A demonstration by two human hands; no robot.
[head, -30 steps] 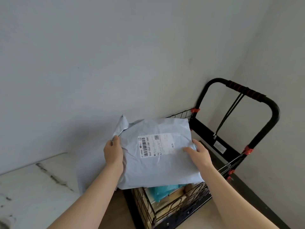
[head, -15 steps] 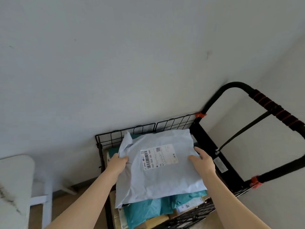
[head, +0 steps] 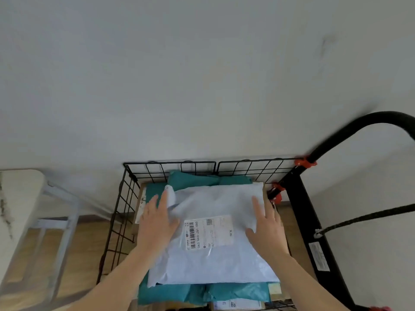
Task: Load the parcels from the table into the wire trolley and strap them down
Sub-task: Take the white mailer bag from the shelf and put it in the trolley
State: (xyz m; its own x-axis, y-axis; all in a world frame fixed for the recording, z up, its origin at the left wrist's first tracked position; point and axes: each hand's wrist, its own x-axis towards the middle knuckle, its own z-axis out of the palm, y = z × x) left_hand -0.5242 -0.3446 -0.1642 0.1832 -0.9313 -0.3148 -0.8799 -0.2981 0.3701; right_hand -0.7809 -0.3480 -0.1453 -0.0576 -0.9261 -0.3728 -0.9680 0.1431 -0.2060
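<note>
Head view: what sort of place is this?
Likely a plain indoor room used for packing, home or small depot unclear: bare white wall, wood-look floor, and a wire trolley stacked with labelled mailer parcels.

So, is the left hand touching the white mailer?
Touching: the head view shows the left hand lying flat on the white mailer, over its left edge.

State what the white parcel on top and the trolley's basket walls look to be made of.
White parcel: thin plastic mailer film, it seems; faint sheen, creases, a crumpled corner. Basket walls: metal wire, probably black-coated; thin rigid rods in a grid.
</note>
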